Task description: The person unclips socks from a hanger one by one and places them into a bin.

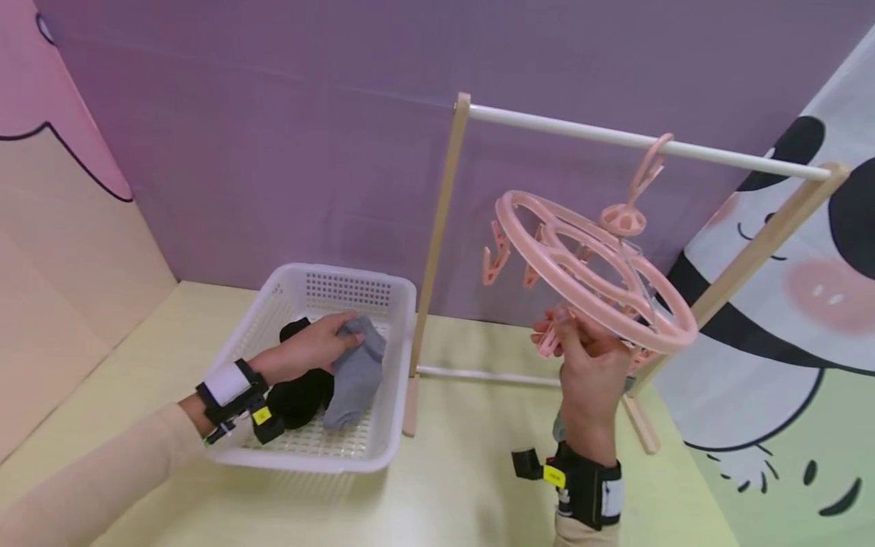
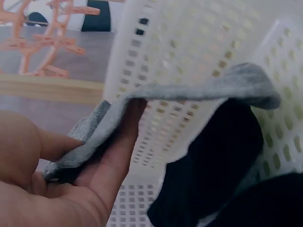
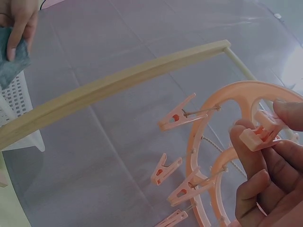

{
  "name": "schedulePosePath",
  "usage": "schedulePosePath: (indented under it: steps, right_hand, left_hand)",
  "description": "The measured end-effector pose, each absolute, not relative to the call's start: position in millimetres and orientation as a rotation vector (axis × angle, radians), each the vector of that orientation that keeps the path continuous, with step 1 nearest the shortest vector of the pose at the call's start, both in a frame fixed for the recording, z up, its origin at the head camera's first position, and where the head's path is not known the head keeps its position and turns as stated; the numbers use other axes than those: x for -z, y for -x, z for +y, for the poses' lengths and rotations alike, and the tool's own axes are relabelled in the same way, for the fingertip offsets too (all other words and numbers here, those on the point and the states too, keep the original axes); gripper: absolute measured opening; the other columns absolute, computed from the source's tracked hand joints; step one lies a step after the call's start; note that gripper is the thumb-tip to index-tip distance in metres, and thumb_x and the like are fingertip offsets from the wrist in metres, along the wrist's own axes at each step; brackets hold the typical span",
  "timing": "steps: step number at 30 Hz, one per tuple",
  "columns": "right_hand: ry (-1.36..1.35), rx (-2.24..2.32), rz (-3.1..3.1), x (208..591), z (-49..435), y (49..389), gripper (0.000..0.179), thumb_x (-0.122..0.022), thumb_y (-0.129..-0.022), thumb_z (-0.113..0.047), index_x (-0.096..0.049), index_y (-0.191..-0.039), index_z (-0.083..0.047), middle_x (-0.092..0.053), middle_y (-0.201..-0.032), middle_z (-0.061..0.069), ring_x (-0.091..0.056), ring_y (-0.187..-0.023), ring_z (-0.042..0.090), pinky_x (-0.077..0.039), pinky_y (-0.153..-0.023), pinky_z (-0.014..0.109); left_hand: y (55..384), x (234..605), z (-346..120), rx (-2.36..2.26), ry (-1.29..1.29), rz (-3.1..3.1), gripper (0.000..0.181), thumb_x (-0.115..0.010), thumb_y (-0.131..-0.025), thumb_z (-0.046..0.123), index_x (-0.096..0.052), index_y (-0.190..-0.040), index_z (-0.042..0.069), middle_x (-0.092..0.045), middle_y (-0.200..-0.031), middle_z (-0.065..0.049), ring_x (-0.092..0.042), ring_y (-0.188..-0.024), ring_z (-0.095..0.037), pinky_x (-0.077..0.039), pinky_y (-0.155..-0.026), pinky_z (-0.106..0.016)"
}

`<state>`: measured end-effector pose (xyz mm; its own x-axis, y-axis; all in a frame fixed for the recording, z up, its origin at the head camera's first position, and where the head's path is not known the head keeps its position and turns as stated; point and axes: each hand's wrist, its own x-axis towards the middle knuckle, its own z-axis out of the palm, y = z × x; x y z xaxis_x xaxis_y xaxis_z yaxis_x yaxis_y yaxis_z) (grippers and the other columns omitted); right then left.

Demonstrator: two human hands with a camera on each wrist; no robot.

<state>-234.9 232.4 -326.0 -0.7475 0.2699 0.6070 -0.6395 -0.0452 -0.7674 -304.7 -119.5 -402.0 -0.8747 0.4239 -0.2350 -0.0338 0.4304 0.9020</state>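
In the head view my left hand (image 1: pixel 317 348) pinches a grey sock (image 1: pixel 357 376) by its upper end, over the white basket (image 1: pixel 328 460). The left wrist view shows the sock (image 2: pixel 189 91) stretched out from between thumb and fingers. Black socks (image 1: pixel 301 399) lie in the basket below that hand. My right hand (image 1: pixel 589 365) grips a pink clothespin (image 1: pixel 549 342) under the rim of a round pink clip hanger (image 1: pixel 547 262). In the right wrist view, thumb and fingers squeeze the clothespin (image 3: pixel 262 131). The hanger tilts down towards the right hand.
The hanger hooks over a white rod (image 1: pixel 567 125) on a wooden stand, whose left post (image 1: pixel 440 228) rises beside the basket. Other pink clothespins (image 1: pixel 495 254) dangle from the ring. Some grey-green fabric (image 1: pixel 559 429) shows partly behind my right wrist. A purple backdrop stands behind.
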Motion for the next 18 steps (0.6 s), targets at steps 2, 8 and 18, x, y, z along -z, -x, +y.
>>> schedulePosePath:
  steps: [2,8,18]
  right_hand:
    - [-0.396,-1.863,-1.611,325,233,235,0.021,-0.067,-0.102,-0.004,-0.071,-0.116,0.01,-0.079,-0.085,0.005,-0.077,-0.069,0.014,-0.054,-0.059,0.019]
    - [-0.392,-1.862,-1.616,326,236,233,0.019,-0.065,-0.102,-0.004,-0.073,-0.113,0.01,-0.079,-0.085,0.003,-0.076,-0.069,0.013,-0.056,-0.062,0.02]
    - [-0.4,-1.91,-1.596,325,237,234,0.024,-0.065,-0.102,-0.004,-0.068,-0.121,0.011,-0.077,-0.086,0.007,-0.075,-0.071,0.015,-0.056,-0.062,0.019]
  left_hand:
    - [310,406,-120,-1.397,-0.344,2.255,0.07,-0.047,-0.113,0.024,-0.009,-0.168,0.003,-0.014,-0.174,-0.028,-0.032,-0.154,-0.052,-0.058,-0.1,-0.054]
    - [324,415,-119,-1.091,-0.494,2.513,0.06,-0.053,-0.11,0.022,-0.032,-0.162,-0.002,-0.042,-0.161,-0.03,-0.053,-0.138,-0.049,-0.051,-0.105,-0.057]
    - [345,425,-118,-0.847,-0.709,2.709,0.012,-0.064,-0.103,0.011,-0.069,-0.109,0.003,-0.05,-0.069,-0.002,-0.041,-0.058,-0.013,-0.036,-0.066,-0.033]
